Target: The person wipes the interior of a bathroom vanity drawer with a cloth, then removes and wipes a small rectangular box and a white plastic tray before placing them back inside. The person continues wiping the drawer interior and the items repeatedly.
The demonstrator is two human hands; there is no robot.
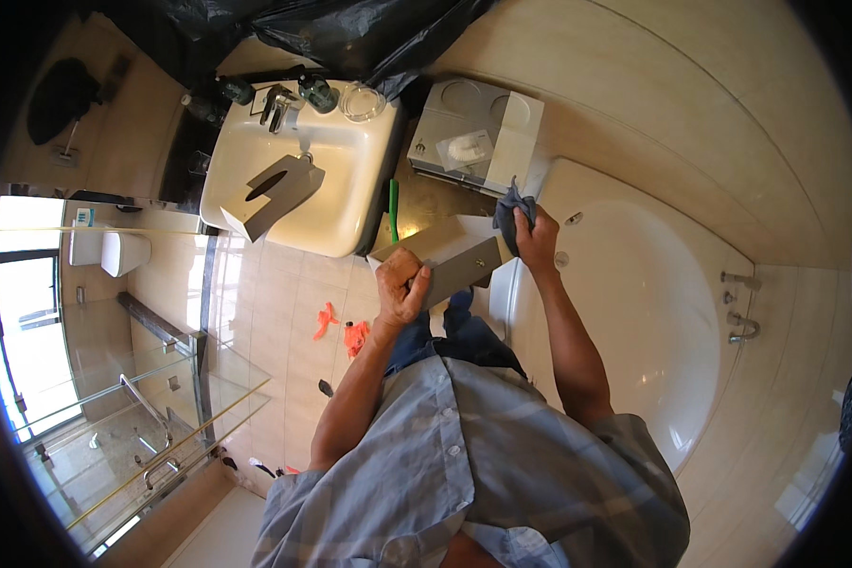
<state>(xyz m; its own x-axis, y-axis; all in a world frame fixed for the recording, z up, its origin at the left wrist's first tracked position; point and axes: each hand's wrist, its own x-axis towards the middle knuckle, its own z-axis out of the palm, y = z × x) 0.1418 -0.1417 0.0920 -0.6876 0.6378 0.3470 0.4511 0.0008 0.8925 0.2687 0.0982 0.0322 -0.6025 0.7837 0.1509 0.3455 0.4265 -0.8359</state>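
Note:
My left hand (403, 287) is closed on the near left edge of an open grey box (463, 270), shaped like a small drawer and held tilted in front of my waist. A small round mark or fitting shows on its side wall. In my right hand (537, 240) a dark grey-blue cloth (510, 210) is bunched up, just beyond the box's right end. Another grey box-like piece (302, 186), with a long dark oval opening, leans in the white washbasin (355, 180).
A grey case (511, 149) with a small clear packet (466, 150) stands right of the basin. The bathtub (625, 284) lies to my right. Bottles (318, 96) and a faucet (277, 106) line the basin's back. Orange-red scraps (355, 338) lie on the floor; glass panels (142, 407) stand left.

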